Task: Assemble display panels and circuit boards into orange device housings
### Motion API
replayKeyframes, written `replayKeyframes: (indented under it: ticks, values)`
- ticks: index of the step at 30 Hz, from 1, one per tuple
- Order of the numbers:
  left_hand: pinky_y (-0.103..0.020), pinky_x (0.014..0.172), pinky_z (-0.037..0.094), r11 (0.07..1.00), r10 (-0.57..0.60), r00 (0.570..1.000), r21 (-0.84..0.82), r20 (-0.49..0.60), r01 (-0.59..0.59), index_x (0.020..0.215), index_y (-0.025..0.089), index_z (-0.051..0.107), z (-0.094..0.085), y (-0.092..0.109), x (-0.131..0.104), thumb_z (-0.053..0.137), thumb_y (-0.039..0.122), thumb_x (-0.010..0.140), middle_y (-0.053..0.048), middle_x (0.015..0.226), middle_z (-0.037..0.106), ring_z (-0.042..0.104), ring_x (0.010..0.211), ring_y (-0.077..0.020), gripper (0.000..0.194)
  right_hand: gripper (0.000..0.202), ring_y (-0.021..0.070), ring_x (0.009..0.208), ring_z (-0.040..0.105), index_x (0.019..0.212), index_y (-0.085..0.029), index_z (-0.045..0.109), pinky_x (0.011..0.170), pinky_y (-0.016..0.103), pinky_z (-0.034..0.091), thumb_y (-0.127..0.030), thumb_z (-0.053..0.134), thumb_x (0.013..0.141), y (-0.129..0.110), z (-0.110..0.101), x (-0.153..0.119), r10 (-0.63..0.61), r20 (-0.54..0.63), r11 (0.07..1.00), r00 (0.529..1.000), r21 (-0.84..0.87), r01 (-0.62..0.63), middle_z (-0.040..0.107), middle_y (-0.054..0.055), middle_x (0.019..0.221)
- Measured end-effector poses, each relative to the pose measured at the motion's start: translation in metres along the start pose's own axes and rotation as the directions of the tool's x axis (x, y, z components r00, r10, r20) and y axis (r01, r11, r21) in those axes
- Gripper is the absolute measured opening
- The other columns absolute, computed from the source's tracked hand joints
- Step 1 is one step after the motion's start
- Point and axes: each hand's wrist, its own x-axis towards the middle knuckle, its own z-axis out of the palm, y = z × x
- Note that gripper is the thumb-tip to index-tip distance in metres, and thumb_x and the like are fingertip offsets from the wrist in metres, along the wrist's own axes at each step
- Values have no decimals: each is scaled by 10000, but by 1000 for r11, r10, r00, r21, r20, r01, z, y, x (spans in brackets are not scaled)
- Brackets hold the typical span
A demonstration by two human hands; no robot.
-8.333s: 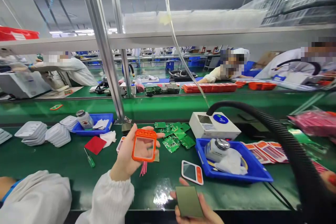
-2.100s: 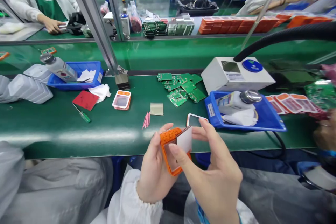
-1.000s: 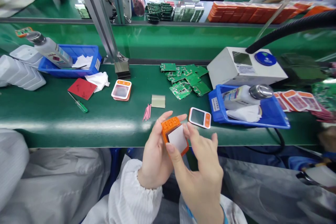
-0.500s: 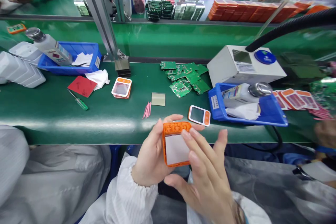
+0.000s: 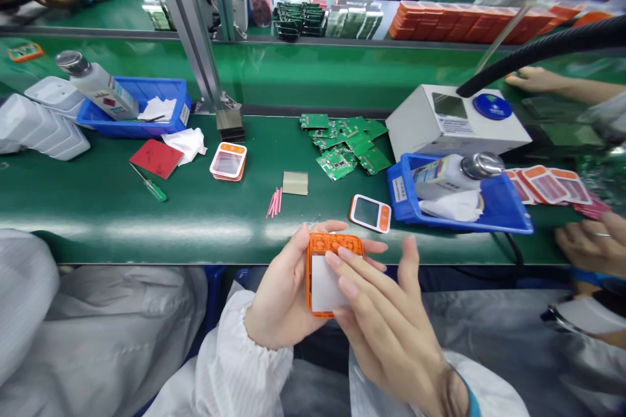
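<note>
An orange plastic housing (image 5: 315, 283) with a pale rectangular panel (image 5: 327, 287) inside it is held over the bench's front edge. Around its left side and underneath wraps my left hand (image 5: 283, 293), closed on it. My right hand (image 5: 391, 319) is open, its fingers stretched out and their tips resting on the panel and the housing's top part. Behind the hands lie a white-and-orange device with a dark screen (image 5: 370, 213), several pink strips (image 5: 274, 202) and a thin grey-green plate (image 5: 295, 183).
Green circuit boards (image 5: 349, 143) lie mid-bench. Blue trays (image 5: 508, 215) (image 5: 159, 88) hold bottles. A white box (image 5: 415, 124), stacked frames (image 5: 228, 161), a red sheet (image 5: 156, 158) and a screwdriver (image 5: 154, 190) are around. Another person's hand (image 5: 591, 241) is at the right.
My right hand has come down onto the panel and its thumb is no longer spread below the housing. The housing has shifted slightly right and down. Another person's arm has appeared at the upper right.
</note>
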Motion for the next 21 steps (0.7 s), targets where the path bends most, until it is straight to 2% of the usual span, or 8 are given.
replayKeyframes:
  ticks: [3,9,12,16,17,19,21]
  values:
    - [-329,889,453,999,27,1000,37,-1,-27,1051,186,549,0,-2,0,261,416,979,-135,1096,697,675,971,-197,375,261,272,1104,649,1090,-128,580,1091,729,130,-67,502,849,-2,0,-1,-14,4,998,1000,-65,14,715,142,1098]
    - [-296,843,467,996,32,999,81,-13,-31,1041,191,573,-1,-6,1,348,442,960,-122,1106,691,669,947,-181,348,307,236,921,717,1134,-143,592,1108,677,232,-95,529,838,0,-4,5,85,-89,996,992,-10,-86,756,98,975]
    - [-290,833,473,991,91,996,95,-2,-91,1037,198,571,-1,-4,-1,354,439,960,-117,1116,686,662,952,-177,333,277,234,912,718,1100,-141,604,1098,665,268,-100,536,834,-2,-2,6,117,-118,992,986,-27,-121,759,102,949]
    - [-334,906,468,986,129,990,95,51,-134,1028,185,566,0,-1,-3,359,482,945,-137,1133,675,656,982,-199,372,173,244,982,706,1014,-136,593,1114,678,160,-123,506,865,-8,1,3,40,-87,991,995,-128,-51,754,121,967]
    - [-348,918,468,986,131,989,94,73,-137,1041,186,563,-1,0,-4,401,458,935,-140,1149,670,654,1002,-210,334,161,255,987,704,1010,-128,591,1114,689,106,-140,504,875,-9,2,3,7,-63,987,998,-162,-17,752,135,967]
    - [-368,937,466,984,125,987,112,105,-136,1089,204,547,-4,3,-5,524,296,884,-131,1197,659,644,1059,-229,226,176,271,1007,695,1031,-114,588,1105,700,14,-182,506,891,-10,3,2,-51,-10,978,999,-203,48,745,157,983]
    - [-364,935,469,981,122,988,137,94,-134,1129,231,524,-10,7,-6,557,90,804,-109,1215,664,641,1093,-229,356,195,263,1032,685,1057,-125,581,1108,700,36,-206,509,894,-6,5,2,-50,-9,986,999,-159,48,739,149,1021]
